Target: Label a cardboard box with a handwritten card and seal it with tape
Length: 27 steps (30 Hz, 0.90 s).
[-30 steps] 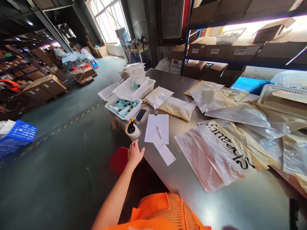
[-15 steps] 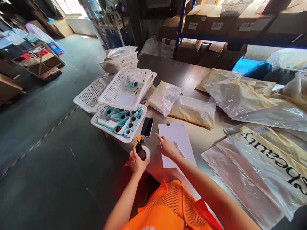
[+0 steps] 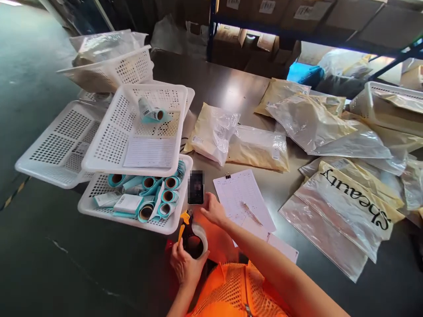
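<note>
My left hand grips a roll of clear packing tape in a yellow and black dispenser at the near edge of the steel table. My right hand rests just below a black phone with its fingertips touching the phone's lower end. A clipboard with a printed sheet and a pen lies just right of that hand. I wear an orange mesh vest.
White perforated baskets stack at the left, the lowest holding several teal label rolls. Yellow padded parcels and clear "Sbeauty" bags cover the right side. Shelves with cartons stand behind. The grey floor lies to the left.
My left hand went from the table edge to gripping the tape dispenser. My right hand came in over the clipboard, then moved left to the phone. The view tilted down and closer.
</note>
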Motion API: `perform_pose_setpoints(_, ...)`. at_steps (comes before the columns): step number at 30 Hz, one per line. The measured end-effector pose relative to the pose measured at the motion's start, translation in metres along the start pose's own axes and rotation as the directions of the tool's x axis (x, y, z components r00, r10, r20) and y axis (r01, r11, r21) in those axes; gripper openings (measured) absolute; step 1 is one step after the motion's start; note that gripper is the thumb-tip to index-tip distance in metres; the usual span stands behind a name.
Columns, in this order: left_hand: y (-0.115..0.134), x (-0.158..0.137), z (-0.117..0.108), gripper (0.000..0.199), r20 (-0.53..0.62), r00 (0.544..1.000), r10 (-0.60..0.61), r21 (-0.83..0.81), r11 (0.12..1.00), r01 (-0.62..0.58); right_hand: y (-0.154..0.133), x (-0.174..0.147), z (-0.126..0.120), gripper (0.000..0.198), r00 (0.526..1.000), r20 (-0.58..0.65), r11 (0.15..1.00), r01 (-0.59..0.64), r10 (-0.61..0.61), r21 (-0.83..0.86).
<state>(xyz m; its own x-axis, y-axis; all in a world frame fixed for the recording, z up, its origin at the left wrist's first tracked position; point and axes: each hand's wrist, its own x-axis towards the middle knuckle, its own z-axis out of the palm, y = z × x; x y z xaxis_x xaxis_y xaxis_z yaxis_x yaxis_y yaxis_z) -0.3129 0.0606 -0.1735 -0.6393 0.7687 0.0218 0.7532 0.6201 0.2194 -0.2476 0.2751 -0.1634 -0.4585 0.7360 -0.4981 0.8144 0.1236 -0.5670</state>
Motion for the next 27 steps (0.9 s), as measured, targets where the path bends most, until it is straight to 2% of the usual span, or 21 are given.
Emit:
perform_pose_setpoints(6,-0.019,0.001,0.01,0.108,0.053,0.988,0.147,-0.095,0.985,-0.142,-0.005,0.021,-0.005,0.063,0.993,0.025,0.99,-0.114,0.113,0.085)
perform_pose_setpoints(11,-0.024,0.002,0.017,0.095,-0.073,0.975,0.209,-0.135,0.967,-0.217,-0.01,0.03,-0.011,0.064,0.984,0.054,0.982,-0.175,0.172,0.066)
perform_pose_setpoints(14,-0.021,0.005,0.017,0.087,-0.096,0.965,0.243,-0.147,0.956,-0.255,-0.014,0.034,-0.014,0.062,0.978,0.071,0.978,-0.2,0.196,0.051)
perform_pose_setpoints(18,-0.016,0.008,0.016,0.085,-0.097,0.963,0.252,-0.182,0.946,-0.267,-0.017,0.041,-0.017,0.036,0.959,0.038,0.953,-0.282,0.279,0.107)
perform_pose_setpoints(20,-0.015,0.009,0.016,0.085,-0.093,0.962,0.257,-0.186,0.945,-0.27,-0.016,0.043,-0.017,0.034,0.943,0.03,0.932,-0.332,0.331,0.146)
perform_pose_setpoints(27,-0.015,0.014,0.014,0.082,-0.141,0.947,0.29,-0.167,0.936,-0.311,-0.007,0.043,-0.014,0.035,0.951,0.066,0.937,-0.31,0.303,0.164)
